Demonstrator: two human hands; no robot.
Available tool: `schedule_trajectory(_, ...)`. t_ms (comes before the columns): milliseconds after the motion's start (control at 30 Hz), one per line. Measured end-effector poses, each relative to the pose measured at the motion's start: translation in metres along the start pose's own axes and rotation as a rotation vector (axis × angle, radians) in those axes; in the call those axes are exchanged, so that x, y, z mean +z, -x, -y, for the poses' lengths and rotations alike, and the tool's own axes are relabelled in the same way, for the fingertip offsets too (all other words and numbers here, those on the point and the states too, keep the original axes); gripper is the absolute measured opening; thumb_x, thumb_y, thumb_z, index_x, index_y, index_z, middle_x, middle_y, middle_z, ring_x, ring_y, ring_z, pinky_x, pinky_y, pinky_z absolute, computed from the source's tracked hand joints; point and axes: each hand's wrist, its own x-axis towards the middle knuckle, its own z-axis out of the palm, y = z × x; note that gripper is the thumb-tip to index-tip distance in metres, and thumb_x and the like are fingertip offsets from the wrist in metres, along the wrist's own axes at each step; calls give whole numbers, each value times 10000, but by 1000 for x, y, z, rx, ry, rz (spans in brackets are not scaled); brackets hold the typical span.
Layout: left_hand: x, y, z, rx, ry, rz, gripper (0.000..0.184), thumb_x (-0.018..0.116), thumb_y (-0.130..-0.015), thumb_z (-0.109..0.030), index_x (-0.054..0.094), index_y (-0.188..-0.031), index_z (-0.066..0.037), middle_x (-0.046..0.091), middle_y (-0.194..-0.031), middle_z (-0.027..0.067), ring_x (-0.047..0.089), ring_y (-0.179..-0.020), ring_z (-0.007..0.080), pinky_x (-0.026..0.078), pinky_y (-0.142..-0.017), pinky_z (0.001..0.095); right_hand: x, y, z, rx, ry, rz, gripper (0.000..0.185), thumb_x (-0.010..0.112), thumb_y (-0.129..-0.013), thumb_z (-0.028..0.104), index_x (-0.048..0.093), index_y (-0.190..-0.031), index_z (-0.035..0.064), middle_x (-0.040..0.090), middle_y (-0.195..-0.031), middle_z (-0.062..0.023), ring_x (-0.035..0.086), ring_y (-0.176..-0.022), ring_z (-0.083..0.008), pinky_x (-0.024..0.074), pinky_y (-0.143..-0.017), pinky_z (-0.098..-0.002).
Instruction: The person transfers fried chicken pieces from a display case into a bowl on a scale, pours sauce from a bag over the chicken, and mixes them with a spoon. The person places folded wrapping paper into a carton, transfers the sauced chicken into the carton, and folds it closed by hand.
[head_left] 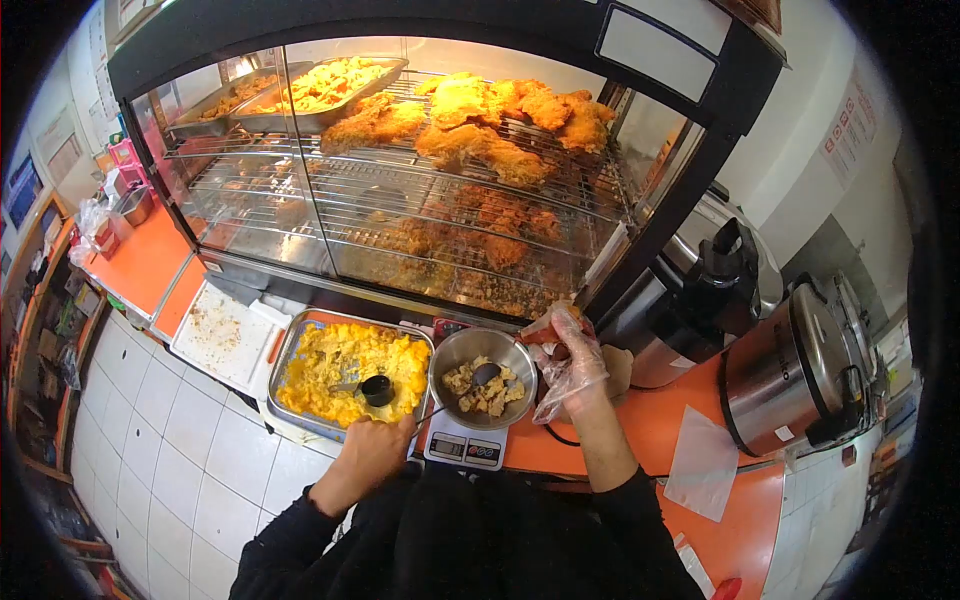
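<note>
My left hand [372, 455], bare and closed, grips the thin handle of a spoon [487, 374] whose dark round end rests among food pieces in a steel bowl [438, 375]. That bowl stands on a white digital kitchen scale [466, 451]. Wrapped in a loose clear plastic glove, my right hand [575, 360] is just right of the bowl, fingers bent and apart, seemingly holding nothing. Whether it touches the rim is unclear. Left of the bowl, a metal tray [285, 345] of yellow food [340, 360] has a small black round cup [377, 390] standing in it.
A glass warming cabinet [350, 290] with fried pieces [490, 150] on wire racks rises behind the bowl. Steel cookers [790, 365] stand at the right. A white board [222, 335] lies left of the tray. A clear plastic sheet [703, 462] is on the orange counter [735, 540].
</note>
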Motion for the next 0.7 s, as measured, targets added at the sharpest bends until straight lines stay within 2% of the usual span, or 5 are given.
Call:
schedule_trajectory(133, -5, -2, 5, 43, -79, -83, 80, 531, -774, -104, 506, -838, -64, 585, -569, 96, 614, -546, 264, 454, -530, 388, -4, 1, 1, 42, -20, -27, 182, 701, -833, 166, 624, -987, 109, 651, -872, -45, 640, -748, -151, 565, -629, -299)
schedule_trajectory(233, -10, -3, 7, 48, -115, -110, 77, 528, -772, -91, 503, -843, -75, 589, -601, 78, 613, -570, 246, 447, -575, 360, -7, 1, 1, 45, -14, -52, 184, 720, -815, 167, 629, -952, 83, 661, -800, -63, 634, -648, -145, 568, -598, -317)
schedule_trajectory(533, -43, -7, 14, 52, -296, -182, 51, 523, -802, -97, 494, -838, -117, 585, -635, 29, 616, -622, 202, 438, -604, 343, -13, -2, 3, 33, -34, -36, 218, 720, -812, 197, 623, -966, 76, 663, -798, -59, 630, -627, -163, 558, -586, -320)
schedule_trajectory(633, -64, -9, 11, -20, -302, -156, 82, 520, -797, -104, 512, -879, -107, 578, -667, 23, 605, -647, 190, 420, -640, 338, -8, 0, 5, 5, -66, -55, 233, 727, -803, 195, 620, -972, 74, 663, -811, -69, 631, -626, -177, 549, -572, -313)
schedule_trajectory(700, -55, -8, 11, 4, -282, -149, 104, 518, -799, -106, 517, -903, -110, 584, -699, 16, 608, -670, 182, 417, -649, 334, -6, 3, 8, -5, -48, -78, 245, 734, -793, 192, 620, -972, 69, 662, -822, -78, 632, -630, -180, 549, -575, -309)
